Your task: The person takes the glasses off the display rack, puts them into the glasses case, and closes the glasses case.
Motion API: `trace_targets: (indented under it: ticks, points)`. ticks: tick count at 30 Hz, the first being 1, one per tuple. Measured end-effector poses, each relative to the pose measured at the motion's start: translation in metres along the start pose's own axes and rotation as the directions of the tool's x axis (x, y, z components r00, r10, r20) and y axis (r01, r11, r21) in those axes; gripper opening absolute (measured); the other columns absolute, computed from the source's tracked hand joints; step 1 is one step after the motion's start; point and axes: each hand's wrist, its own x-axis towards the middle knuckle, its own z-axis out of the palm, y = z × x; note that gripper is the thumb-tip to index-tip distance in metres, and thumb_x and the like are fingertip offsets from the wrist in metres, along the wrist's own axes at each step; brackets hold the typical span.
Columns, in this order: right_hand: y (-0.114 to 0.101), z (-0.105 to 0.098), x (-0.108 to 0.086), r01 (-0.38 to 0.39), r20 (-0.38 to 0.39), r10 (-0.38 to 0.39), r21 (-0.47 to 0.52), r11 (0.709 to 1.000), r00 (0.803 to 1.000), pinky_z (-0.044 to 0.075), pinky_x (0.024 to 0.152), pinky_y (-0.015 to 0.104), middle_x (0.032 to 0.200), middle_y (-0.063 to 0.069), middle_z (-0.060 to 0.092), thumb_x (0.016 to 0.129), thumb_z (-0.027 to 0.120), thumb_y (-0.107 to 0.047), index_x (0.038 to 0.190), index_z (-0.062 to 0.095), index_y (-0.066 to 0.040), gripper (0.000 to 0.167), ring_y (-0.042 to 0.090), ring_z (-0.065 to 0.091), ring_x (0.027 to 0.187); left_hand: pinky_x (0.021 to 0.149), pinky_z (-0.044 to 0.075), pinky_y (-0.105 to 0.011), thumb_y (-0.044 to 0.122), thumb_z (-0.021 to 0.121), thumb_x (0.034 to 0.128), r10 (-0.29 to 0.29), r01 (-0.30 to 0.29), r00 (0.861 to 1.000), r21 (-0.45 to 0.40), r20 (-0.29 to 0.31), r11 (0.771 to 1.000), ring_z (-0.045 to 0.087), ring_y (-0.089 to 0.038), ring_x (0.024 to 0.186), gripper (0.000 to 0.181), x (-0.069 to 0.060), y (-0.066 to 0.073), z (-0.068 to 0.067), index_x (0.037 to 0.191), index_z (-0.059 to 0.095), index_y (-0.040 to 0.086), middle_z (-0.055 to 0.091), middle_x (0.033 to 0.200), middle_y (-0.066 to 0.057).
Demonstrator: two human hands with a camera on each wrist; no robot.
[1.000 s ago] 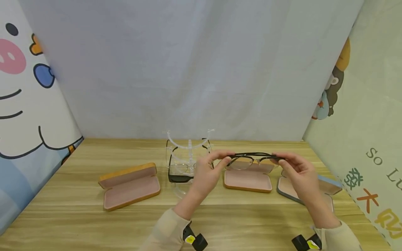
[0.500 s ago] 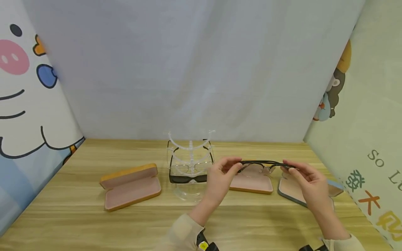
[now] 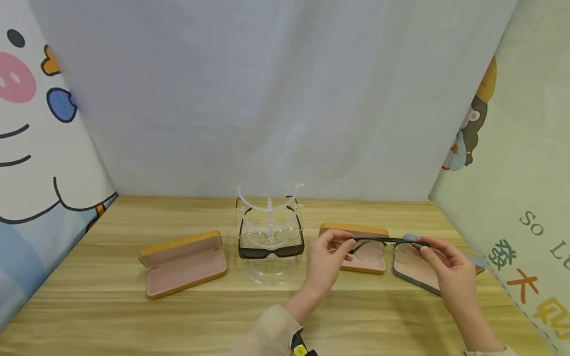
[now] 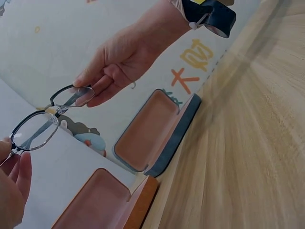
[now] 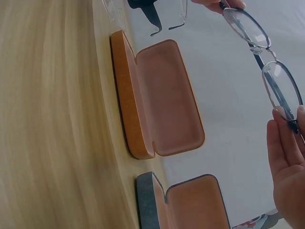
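Both hands hold one pair of glasses (image 3: pixel 369 250) with a black upper rim and clear lenses, its temples folded behind the lenses. My left hand (image 3: pixel 327 257) pinches the left end between thumb and fingers. At the other end my right hand (image 3: pixel 454 269) pinches the frame the same way. The glasses hang in the air over an orange case (image 3: pixel 362 270) and a blue-grey case (image 3: pixel 416 282), both lying open with pale pink linings. In the left wrist view the glasses (image 4: pixel 35 131) are apart from the blue-grey case (image 4: pixel 148 131) below.
A clear display stand (image 3: pixel 269 272) left of the hands bears black sunglasses (image 3: pixel 271 252) and thin-rimmed glasses (image 3: pixel 269 237). Farther left lies another orange case (image 3: pixel 187 272), lid up. A pale curtain (image 3: pixel 276 99) closes off the back of the wooden table (image 3: pixel 178 326).
Both hands have moved right and a little lower with the glasses, away from the display stand towards the blue-grey case. The lenses face the head camera more now.
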Motion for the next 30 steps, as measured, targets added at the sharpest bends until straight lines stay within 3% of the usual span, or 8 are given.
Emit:
trace_targets:
  ticks: [2,5,10,15,18,22,26,30]
  points:
    - [0.019,-0.015,-0.001,-0.033,-0.032,0.034,0.033,0.999,0.999,0.049,0.086,0.031,0.117,0.020,0.058,0.087,0.052,0.007,0.121,0.048,0.014,0.035,0.028,0.064,0.096,0.057,0.054,-0.026,0.011,0.067,0.0819,-0.001,0.001,1.000,-0.010,-0.001,1.000,0.062,-0.022,0.064,0.018,0.000,-0.004,0.003,0.094,0.064,-0.001,0.064,0.087,-0.013]
    - [0.029,-0.024,-0.005,-0.074,-0.090,0.079,0.051,0.996,0.993,0.049,0.085,0.033,0.115,0.020,0.059,0.087,0.053,0.006,0.120,0.048,0.014,0.034,0.029,0.063,0.095,0.057,0.054,-0.025,0.012,0.067,0.0818,-0.024,0.024,1.000,-0.021,-0.002,1.000,0.062,-0.019,0.064,0.015,0.001,-0.008,0.009,0.092,0.065,0.001,0.065,0.086,-0.012]
    - [0.025,-0.026,-0.012,-0.153,-0.163,0.152,0.007,0.988,0.975,0.050,0.082,0.031,0.110,0.012,0.063,0.086,0.058,-0.001,0.119,0.051,0.012,0.036,0.021,0.065,0.090,0.056,0.054,-0.024,0.011,0.068,0.0808,-0.068,0.068,0.998,-0.007,-0.012,0.998,0.064,-0.021,0.064,0.010,0.003,-0.014,0.017,0.088,0.066,0.005,0.067,0.083,-0.010]
    - [0.022,-0.027,-0.015,-0.232,-0.252,0.220,-0.017,0.973,0.942,0.051,0.078,0.027,0.104,0.005,0.068,0.083,0.064,-0.006,0.118,0.055,0.008,0.039,0.014,0.066,0.086,0.055,0.053,-0.021,0.010,0.067,0.0811,-0.100,0.100,0.995,-0.001,-0.019,0.995,0.063,-0.020,0.063,0.010,0.005,-0.016,0.024,0.088,0.066,0.003,0.067,0.082,-0.012]
    - [0.022,-0.029,-0.016,-0.251,-0.278,0.246,0.019,0.968,0.929,0.051,0.077,0.026,0.100,0.003,0.069,0.082,0.066,-0.006,0.118,0.056,0.008,0.040,0.014,0.067,0.084,0.055,0.054,-0.026,0.008,0.067,0.0808,-0.116,0.116,0.993,0.018,-0.027,0.993,0.064,-0.021,0.063,0.009,0.006,-0.013,0.028,0.087,0.066,0.003,0.067,0.081,-0.011]
    - [0.021,-0.030,-0.017,-0.275,-0.317,0.273,0.039,0.961,0.908,0.052,0.075,0.020,0.097,0.000,0.069,0.079,0.070,-0.009,0.117,0.058,0.006,0.042,0.011,0.067,0.082,0.056,0.054,-0.031,0.011,0.069,0.0801,-0.149,0.151,0.988,0.039,-0.041,0.988,0.062,-0.014,0.059,0.006,0.011,-0.023,0.034,0.085,0.067,0.007,0.068,0.077,-0.005]
    - [0.019,-0.031,-0.017,-0.290,-0.383,0.282,0.038,0.956,0.880,0.051,0.073,0.015,0.095,-0.002,0.069,0.076,0.073,-0.010,0.114,0.060,0.005,0.043,0.008,0.067,0.079,0.056,0.054,-0.030,0.014,0.070,0.0795,-0.167,0.169,0.985,0.063,-0.037,0.984,0.061,-0.009,0.058,0.006,0.015,-0.034,0.041,0.084,0.068,0.011,0.067,0.077,0.001]
    - [0.019,-0.033,-0.018,-0.298,-0.425,0.283,0.032,0.954,0.860,0.050,0.071,0.014,0.092,-0.003,0.069,0.076,0.073,-0.010,0.112,0.062,0.004,0.040,0.008,0.067,0.077,0.053,0.051,-0.023,0.015,0.070,0.0798,-0.180,0.177,0.984,0.128,0.006,0.976,0.064,-0.014,0.063,0.013,0.016,-0.035,0.044,0.091,0.069,0.010,0.067,0.080,0.005]
